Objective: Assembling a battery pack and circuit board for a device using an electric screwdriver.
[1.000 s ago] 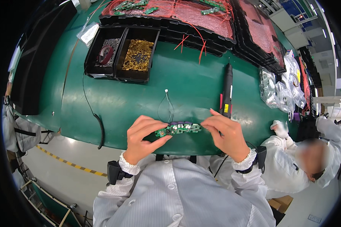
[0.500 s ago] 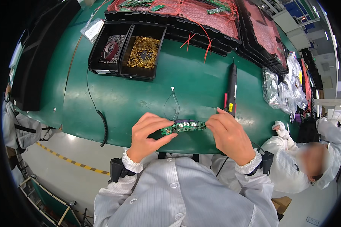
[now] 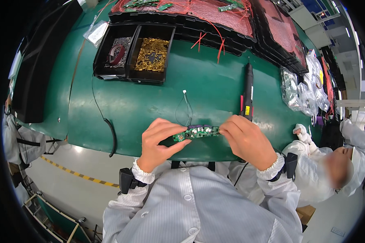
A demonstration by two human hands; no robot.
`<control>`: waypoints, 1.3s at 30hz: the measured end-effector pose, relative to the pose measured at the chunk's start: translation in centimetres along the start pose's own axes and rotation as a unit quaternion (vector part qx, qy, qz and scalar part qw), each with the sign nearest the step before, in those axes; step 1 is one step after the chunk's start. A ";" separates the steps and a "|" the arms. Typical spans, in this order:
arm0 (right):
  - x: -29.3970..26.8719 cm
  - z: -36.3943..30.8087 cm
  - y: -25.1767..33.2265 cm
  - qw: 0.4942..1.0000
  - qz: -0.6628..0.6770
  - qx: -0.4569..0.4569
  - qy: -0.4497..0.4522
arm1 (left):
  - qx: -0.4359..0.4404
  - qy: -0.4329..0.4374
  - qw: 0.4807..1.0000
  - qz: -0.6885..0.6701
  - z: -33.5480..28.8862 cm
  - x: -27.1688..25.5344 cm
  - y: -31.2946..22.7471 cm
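Observation:
A narrow green circuit board [image 3: 198, 133] with white connectors is held level above the near edge of the table. My left hand [image 3: 160, 141] grips its left end between thumb and fingers. At the board's right end, my right hand [image 3: 247, 139] is closed, fingertips pinched against the edge; whether a small part is between them is hidden. Behind the board, a purple piece [image 3: 196, 126] shows along its far edge. Thin dark wires [image 3: 189, 109] with a small white plug loop out beyond it onto the table.
A black electric screwdriver [image 3: 248, 87] lies beyond my right hand. Farther left stand two black bins, one of silvery screws [image 3: 123, 42], one of brass standoffs [image 3: 152, 52]. Black trays [image 3: 182, 25] with pink lining line the back. Clear bags [image 3: 302, 91] and a co-worker [image 3: 312, 178] are at right.
My right hand's raised index finger has curled in, and the fingers are now bunched at the board's right end. My left hand keeps its grip. The view has shifted slightly.

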State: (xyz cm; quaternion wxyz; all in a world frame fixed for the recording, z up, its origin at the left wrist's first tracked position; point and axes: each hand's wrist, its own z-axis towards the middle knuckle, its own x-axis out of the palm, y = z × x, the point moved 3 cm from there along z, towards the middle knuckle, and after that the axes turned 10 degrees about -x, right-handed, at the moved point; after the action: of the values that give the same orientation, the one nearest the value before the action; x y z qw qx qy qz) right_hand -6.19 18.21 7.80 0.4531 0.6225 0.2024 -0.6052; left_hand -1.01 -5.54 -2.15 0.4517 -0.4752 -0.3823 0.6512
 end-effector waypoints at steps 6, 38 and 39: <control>0.1 0.1 0.2 1.000 -0.012 0.008 0.016 | 0.000 0.001 1.000 0.003 0.0 0.0 -0.2; 4.0 -2.7 -4.4 0.992 -0.053 0.078 0.087 | -0.007 -0.003 1.000 0.014 -0.1 0.0 -0.1; 2.9 -2.5 -4.2 0.988 0.053 0.141 0.045 | -0.005 0.001 1.000 0.011 0.0 0.0 -0.1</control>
State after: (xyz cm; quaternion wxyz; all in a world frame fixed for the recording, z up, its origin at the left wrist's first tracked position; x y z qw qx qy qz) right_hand -7.61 21.53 3.41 0.3825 0.7166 0.1016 -0.5743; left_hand -0.99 -5.53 -2.01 0.4425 -0.4822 -0.3796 0.6539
